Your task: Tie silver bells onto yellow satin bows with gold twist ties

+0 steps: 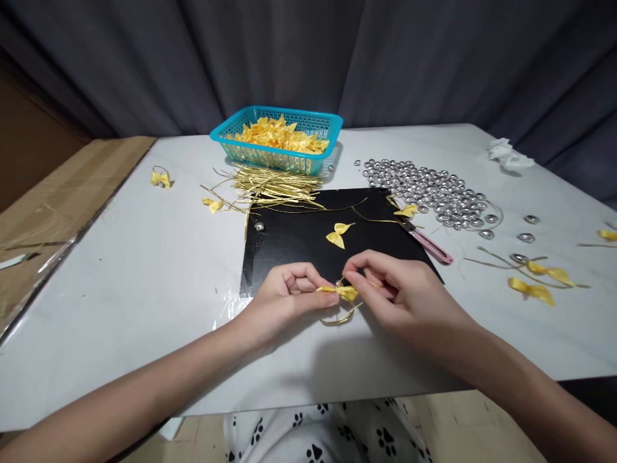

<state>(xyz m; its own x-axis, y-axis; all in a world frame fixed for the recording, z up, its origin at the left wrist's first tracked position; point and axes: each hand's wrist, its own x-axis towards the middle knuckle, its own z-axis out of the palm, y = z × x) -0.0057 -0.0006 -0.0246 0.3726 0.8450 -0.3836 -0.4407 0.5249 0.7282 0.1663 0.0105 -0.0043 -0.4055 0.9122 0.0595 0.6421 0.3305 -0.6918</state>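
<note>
Both hands meet at the near edge of a black mat (299, 235). My left hand (284, 297) is curled, pinching one wing of a small yellow ribbon bow (340, 292). My right hand (393, 289) pinches the bow's other side with thumb and forefinger. A loop of gold wire tie (339, 317) hangs from the bow below my fingers. Another yellow bow (339, 234) lies loose on the mat just beyond my hands.
A teal basket (289, 159) full of yellow bows stands at the back, with a bundle of gold wire ties (272, 185) in front. Several silver beads (434, 190) are heaped to the right, near a pink cutter (430, 245). Finished bows (533, 289) lie right; cardboard (58, 199) lies left.
</note>
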